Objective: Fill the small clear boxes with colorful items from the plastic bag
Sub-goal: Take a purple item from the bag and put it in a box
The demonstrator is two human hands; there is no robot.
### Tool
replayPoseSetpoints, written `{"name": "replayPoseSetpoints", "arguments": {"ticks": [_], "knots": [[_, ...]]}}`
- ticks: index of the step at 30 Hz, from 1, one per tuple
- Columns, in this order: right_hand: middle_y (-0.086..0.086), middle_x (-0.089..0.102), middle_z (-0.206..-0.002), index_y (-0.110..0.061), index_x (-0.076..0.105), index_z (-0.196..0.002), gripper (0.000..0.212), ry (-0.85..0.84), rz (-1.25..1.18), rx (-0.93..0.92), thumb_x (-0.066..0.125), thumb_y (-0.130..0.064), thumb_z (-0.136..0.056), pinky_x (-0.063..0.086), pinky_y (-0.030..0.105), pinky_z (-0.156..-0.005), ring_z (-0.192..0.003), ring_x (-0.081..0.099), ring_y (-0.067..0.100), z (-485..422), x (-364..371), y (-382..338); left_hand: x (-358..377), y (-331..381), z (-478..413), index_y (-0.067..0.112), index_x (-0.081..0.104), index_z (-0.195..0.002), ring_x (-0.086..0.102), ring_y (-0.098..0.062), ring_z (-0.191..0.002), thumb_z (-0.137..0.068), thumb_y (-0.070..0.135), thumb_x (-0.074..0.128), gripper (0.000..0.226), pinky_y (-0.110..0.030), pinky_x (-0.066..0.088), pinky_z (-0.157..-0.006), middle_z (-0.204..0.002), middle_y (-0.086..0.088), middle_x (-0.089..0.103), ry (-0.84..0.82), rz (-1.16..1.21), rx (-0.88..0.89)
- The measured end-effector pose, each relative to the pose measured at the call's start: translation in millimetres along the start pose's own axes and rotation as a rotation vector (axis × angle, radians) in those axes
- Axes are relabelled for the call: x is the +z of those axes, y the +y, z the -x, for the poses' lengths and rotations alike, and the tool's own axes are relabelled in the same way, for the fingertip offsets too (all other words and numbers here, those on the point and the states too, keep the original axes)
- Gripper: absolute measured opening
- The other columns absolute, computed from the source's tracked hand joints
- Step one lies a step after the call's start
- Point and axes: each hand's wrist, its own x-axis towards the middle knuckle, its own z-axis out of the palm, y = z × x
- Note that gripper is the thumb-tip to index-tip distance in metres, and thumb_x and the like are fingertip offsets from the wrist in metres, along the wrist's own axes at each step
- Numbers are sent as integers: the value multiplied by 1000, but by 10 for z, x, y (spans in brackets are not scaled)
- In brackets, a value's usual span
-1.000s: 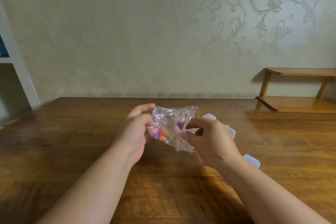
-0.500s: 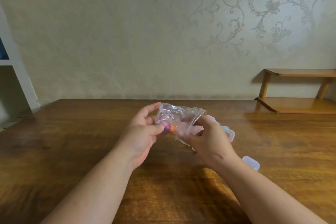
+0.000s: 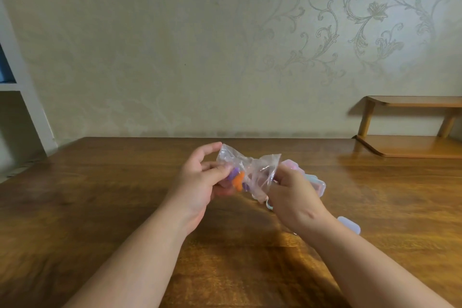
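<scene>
- While both hands hold it up over the table (image 3: 100, 207), the plastic bag (image 3: 250, 172) hangs crumpled between them, clear of the wood.
- Left hand (image 3: 202, 182) pinches the bag's left end, thumb and fingers closed on the film right where the colorful items (image 3: 237, 180) bunch up: orange and purple pieces show through.
- Right hand (image 3: 292, 197) grips the right end, fingers curled tight around the plastic near what looks like the mouth.
- Step in hand, by my read: getting the bag open, or working the pieces toward the opening. Nothing is out yet.
- Small clear boxes (image 3: 317, 182) wait on the table just behind the right hand, partly hidden by it; another one (image 3: 350, 225) sits nearer, beside the right forearm. Whether their lids are on, I cannot tell.
- Next move calls for parting the mouth with one hand steadying the bag, then drawing out or tipping a piece over a box without spilling the lot.
- Writing or brands: none readable on bag or boxes.
</scene>
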Motion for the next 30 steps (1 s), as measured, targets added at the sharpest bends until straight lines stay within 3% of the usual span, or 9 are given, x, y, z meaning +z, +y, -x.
{"name": "replayPoseSetpoints", "arguments": {"ticks": [2,4,8,13,18,22,26,28,30], "knots": [[-4,60,-65,-26,55,-66,28,-54,49,18,51,-7,-86,45,25,-49,-60,57,14,-13,29,27,2,-17,-9,25,59,-124,68,-22,-77,-89,-7,59,48,-36,58,-68,-86,-13,70,-44,82,-29],[-2,65,-71,-29,54,-63,25,-92,74,36,52,-13,-82,53,36,-59,-69,65,20,-22,54,48,-4,-36,-20,23,57,-125,67,-24,-78,-86,-15,52,55,-36,58,-67,-84,-15,67,-67,90,-45],[-7,56,-69,-28,46,-69,28,-82,306,15,50,-21,-96,39,18,-47,-61,55,9,18,61,35,-9,-43,-11,24,53,-130,68,-28,-85,-84,-18,53,63,-35,57,-70,-106,-23,67,-78,29,-65],[-9,58,-72,-29,54,-80,14,-98,310,3,61,-32,-92,39,19,-49,-64,56,7,1,83,34,25,-27,-8,27,54,-127,68,-23,-84,-91,-7,58,50,-33,55,-67,-105,-19,68,-61,33,-75],[-11,61,-72,-30,59,-86,9,-79,311,-24,60,-36,-92,35,12,-44,-62,57,5,-8,90,49,31,-53,-18,31,51,-130,68,-28,-90,-93,3,61,48,-38,58,-75,-108,-17,70,-47,-61,-95],[-10,55,-68,-29,50,-70,25,-15,195,-19,51,-21,-93,40,24,-52,-57,51,8,5,40,12,37,-47,-16,38,47,-131,69,-25,-91,-92,16,66,49,-37,60,-76,-101,-7,72,-43,-260,-99],[-9,63,-85,-30,59,-95,7,-9,279,-104,52,-32,-96,50,29,-58,-74,59,7,23,4,-13,57,-30,-4,38,43,-134,73,-25,-83,-94,15,65,50,-42,62,-77,-98,-9,72,-53,-255,-125],[-9,63,-85,-33,56,-90,11,-42,279,-109,51,-31,-99,48,26,-59,-76,58,7,31,2,-18,66,-24,2,37,42,-135,75,-25,-80,-93,10,64,55,-45,62,-79,-101,-11,71,-56,-220,-133],[-11,56,-76,-36,49,-74,28,-55,286,-91,48,-27,-101,39,20,-53,-68,53,6,34,-1,-14,68,-20,3,36,42,-137,75,-25,-81,-92,3,63,60,-48,61,-83,-108,-16,69,-68,-166,-144]]}}
